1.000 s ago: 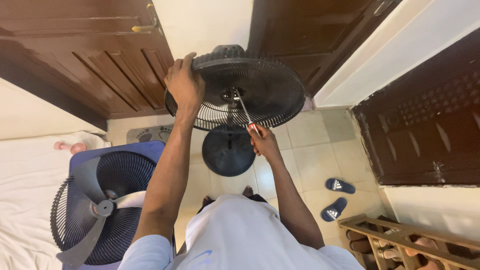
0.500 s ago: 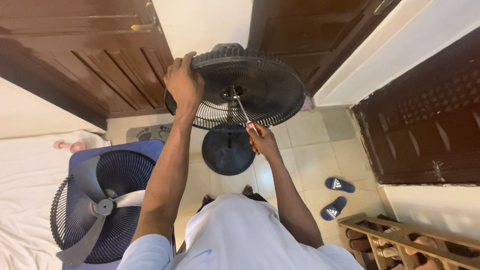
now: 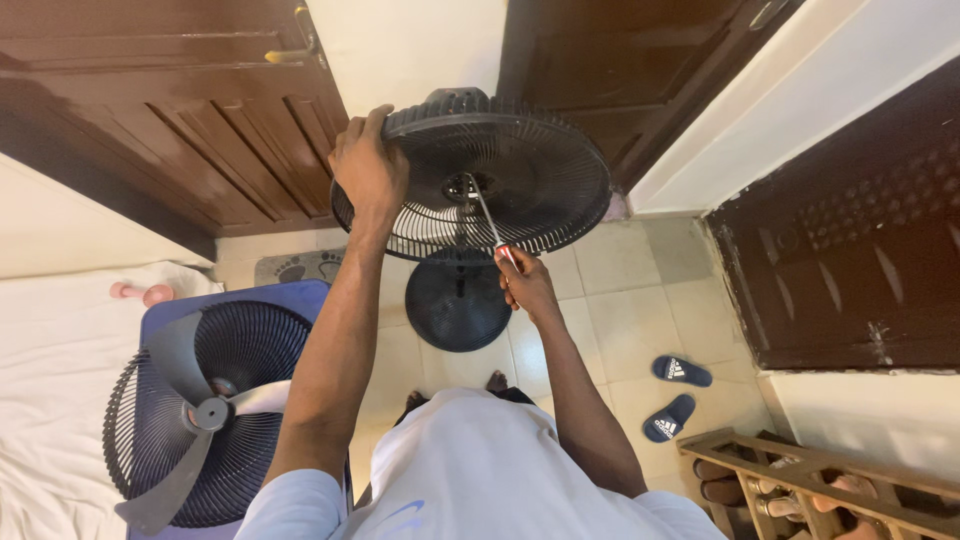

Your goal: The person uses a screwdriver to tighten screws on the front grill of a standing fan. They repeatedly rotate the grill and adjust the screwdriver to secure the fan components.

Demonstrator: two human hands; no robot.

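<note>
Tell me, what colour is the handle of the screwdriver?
Red, as far as shows: the screwdriver handle peeks from the right hand in the head view.

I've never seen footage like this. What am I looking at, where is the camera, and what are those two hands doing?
There is no machine here: a person wears a camera on the head, so you look straight down over their pale shirt and two bare arms to the tiled floor. In front stands a black fan on a round base, seen from above. The left hand grips the rim of the fan's rear grille. The right hand holds a screwdriver whose tip points at the fan's hub. To the left, on a blue stool beside a white sheet, lie the front grille and a grey blade. To the right are two dark slippers and a wooden shoe rack. Brown wooden doors stand beyond the fan.
</note>
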